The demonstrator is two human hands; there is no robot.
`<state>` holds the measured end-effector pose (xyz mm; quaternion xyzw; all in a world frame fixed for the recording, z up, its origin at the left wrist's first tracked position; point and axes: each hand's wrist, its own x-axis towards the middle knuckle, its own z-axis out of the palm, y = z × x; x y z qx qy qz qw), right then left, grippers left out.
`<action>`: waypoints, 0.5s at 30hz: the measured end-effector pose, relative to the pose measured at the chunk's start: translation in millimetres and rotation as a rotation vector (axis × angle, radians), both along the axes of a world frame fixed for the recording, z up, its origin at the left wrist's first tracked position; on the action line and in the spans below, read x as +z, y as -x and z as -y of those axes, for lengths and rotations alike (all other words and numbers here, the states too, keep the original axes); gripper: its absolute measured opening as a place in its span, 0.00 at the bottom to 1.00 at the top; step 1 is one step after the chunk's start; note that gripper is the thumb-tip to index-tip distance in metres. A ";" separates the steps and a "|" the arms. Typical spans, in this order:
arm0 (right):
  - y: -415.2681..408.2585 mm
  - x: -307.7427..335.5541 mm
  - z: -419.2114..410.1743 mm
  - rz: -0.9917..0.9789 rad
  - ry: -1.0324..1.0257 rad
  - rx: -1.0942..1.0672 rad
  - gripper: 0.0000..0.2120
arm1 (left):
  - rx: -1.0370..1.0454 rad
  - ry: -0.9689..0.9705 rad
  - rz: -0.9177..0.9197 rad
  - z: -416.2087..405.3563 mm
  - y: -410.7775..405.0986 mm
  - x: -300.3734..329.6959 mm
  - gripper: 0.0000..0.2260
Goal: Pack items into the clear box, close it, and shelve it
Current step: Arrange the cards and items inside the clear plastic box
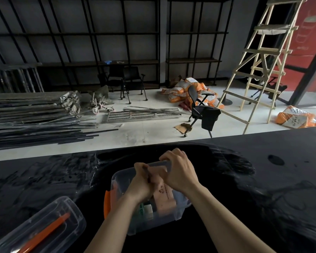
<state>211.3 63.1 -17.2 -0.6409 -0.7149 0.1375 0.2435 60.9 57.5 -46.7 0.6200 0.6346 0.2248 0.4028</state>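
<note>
Left hand (pixel 141 183) pinching dark stick, right hand (pixel 179 170) gripping clear box (pixel 120 177) rim, package print unreadable

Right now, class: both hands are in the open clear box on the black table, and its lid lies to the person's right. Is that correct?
One detail is wrong. The head view shows the lid lying to the person's left, not right. The left hand and right hand are indeed in the open clear box on the black table.

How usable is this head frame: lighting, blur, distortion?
Head view: dim foreground, black table swallows detail; brighter floor behind; wide-angle bending at ladder; clear box contents murky; left hand and right hand slightly soft.
</note>
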 end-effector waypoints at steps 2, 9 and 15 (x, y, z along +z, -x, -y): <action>-4.6 -2.2 -0.7 0.029 -0.048 -0.027 0.20 | -0.017 0.181 0.044 -1.1 -0.4 -5.6 0.18; -18.0 -3.6 -6.9 -0.006 0.059 -0.080 0.20 | 0.075 0.374 -0.009 -11.8 -27.0 -1.7 0.11; -18.3 -2.1 -11.2 0.039 0.069 -0.111 0.20 | -0.056 0.202 -0.360 -11.3 -49.9 -22.0 0.17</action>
